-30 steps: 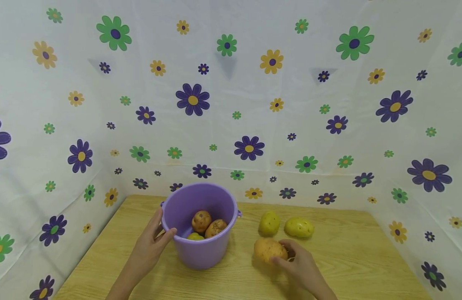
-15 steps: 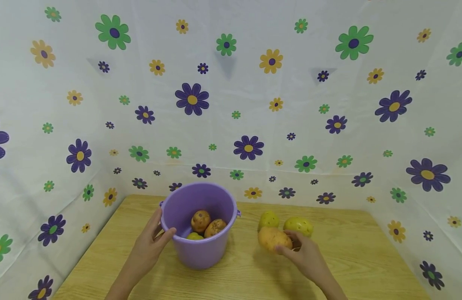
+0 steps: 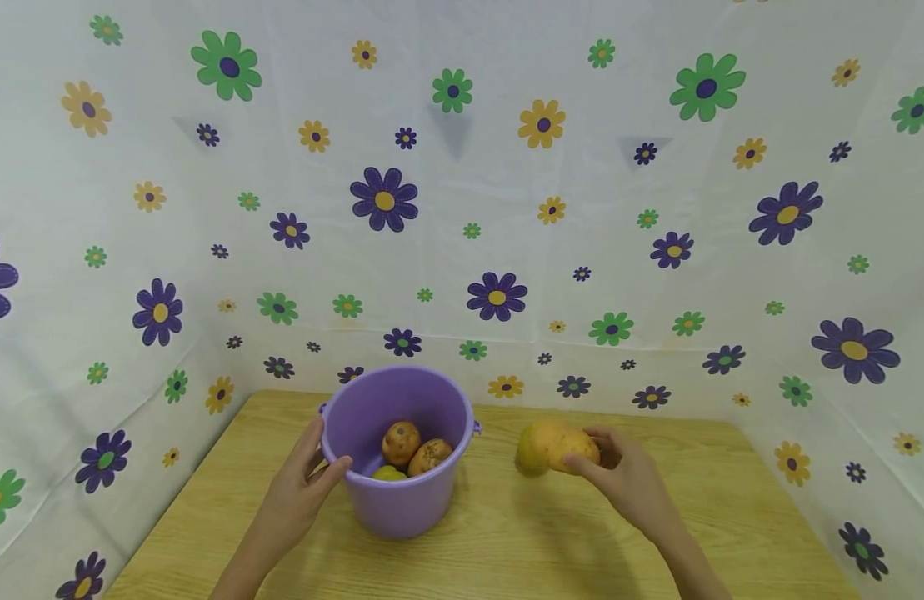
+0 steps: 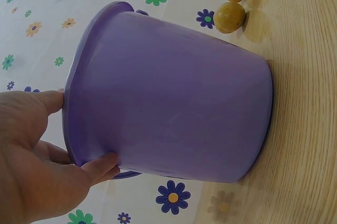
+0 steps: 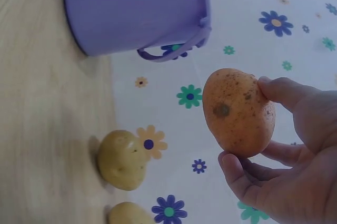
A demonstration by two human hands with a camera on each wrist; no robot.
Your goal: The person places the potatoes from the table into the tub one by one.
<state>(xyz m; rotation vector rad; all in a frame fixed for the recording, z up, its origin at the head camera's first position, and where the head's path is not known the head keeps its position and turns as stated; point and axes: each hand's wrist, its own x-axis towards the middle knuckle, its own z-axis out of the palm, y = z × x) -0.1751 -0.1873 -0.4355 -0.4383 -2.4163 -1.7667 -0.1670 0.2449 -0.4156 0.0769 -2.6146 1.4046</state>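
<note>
Potato (image 5: 239, 112), brown-spotted, is pinched by fingers of the right hand (image 3: 632, 483) above the desk (image 3: 506, 537); two yellow potatoes (image 5: 122, 160) sit below those fingers. Left hand (image 3: 300, 487) fingers grip the purple bucket (image 3: 402, 504) rim, three potatoes (image 3: 402, 443) inside rightward of them.

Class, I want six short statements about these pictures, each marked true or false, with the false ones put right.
1. The left hand holds the bucket by its rim. True.
2. The bucket is green. False: it is purple.
3. The right hand holds a potato off the table. True.
4. The bucket has nothing in it. False: two brown potatoes and a partly hidden yellow one show inside.
5. Two yellow potatoes rest on the table. True.
6. The background is plain. False: the cloth has printed flowers.
</note>
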